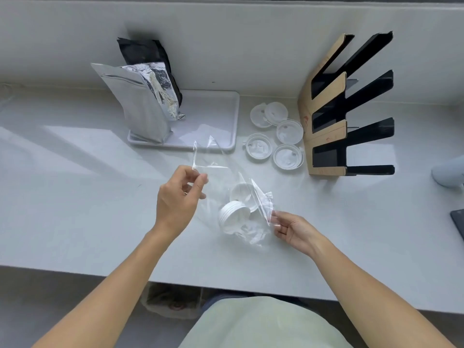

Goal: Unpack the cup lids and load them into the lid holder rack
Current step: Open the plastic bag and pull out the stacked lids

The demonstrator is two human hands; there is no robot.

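Observation:
A clear plastic bag (221,169) lies stretched over the white counter between my hands. Inside it a short stack of white cup lids (232,214) lies tilted on its side, with another lid (242,193) behind it. My left hand (178,197) pinches the bag's upper left edge between thumb and fingers. My right hand (292,228) pinches the bag's lower right edge. Several loose white lids (276,135) lie flat on the counter just left of the lid holder rack (334,116), a brown and black stand with slanted empty slots.
A white tray (226,116) at the back holds a silver foil pouch (143,104) and a black pouch (148,52). A pale object (449,173) and a dark device (458,222) sit at the right edge. The counter's front edge (226,290) runs just above my lap.

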